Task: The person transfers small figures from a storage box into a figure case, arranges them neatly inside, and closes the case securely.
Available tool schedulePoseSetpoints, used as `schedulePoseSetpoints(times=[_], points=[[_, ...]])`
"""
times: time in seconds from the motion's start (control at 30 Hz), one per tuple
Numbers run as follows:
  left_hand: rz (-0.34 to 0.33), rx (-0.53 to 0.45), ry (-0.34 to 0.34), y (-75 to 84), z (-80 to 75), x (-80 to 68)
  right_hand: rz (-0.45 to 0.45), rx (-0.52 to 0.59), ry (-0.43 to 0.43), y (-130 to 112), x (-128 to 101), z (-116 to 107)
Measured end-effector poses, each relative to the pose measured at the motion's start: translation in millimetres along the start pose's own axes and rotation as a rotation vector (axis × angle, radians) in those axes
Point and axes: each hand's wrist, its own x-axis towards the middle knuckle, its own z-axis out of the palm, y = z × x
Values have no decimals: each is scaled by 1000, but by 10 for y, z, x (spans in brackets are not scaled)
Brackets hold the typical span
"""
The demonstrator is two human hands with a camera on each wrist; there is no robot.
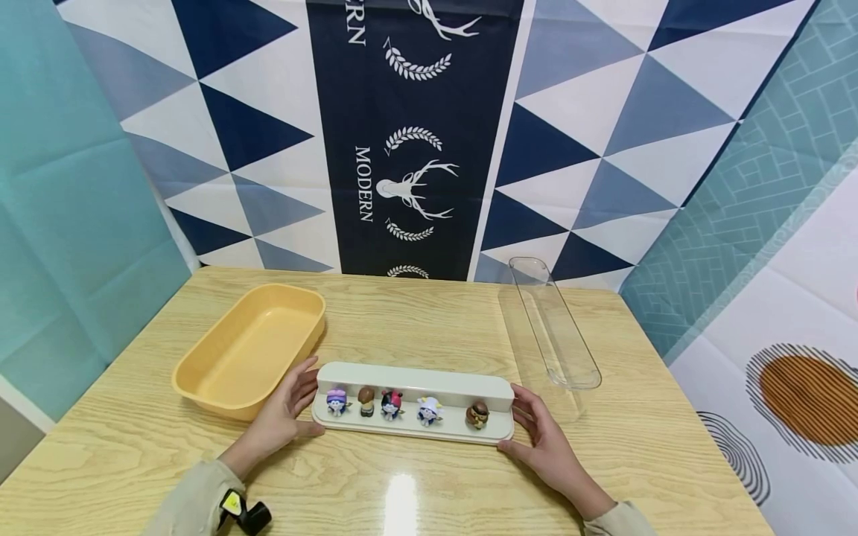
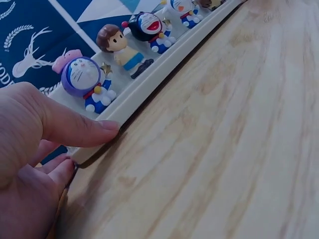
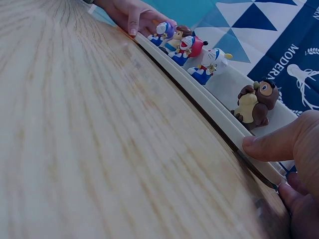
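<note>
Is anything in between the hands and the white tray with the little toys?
No. The left hand and right hand already hold the ends of the white tray, thumbs on its front rim. Nothing sits between.

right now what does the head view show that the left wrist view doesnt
Only the head view shows the yellow tub, the clear lid, the right hand and the brown figure. Only the left wrist view shows the left thumb pressed on the stand's front lip up close. Both show the left hand holding the white stand and the purple figure.
</note>
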Motion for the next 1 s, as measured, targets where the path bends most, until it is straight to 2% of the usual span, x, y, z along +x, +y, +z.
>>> schedulePoseSetpoints(times=[0.13,0.5,1.0], points=[[-10,-15,21,-17,-11,-16,-6,1,-3,6,9,9],[-133,-18,29,13,-24,1,-1,-3,0,-20,22,3],[-145,-22,25,25,-16,-1,-9,-6,0,9,16,1]])
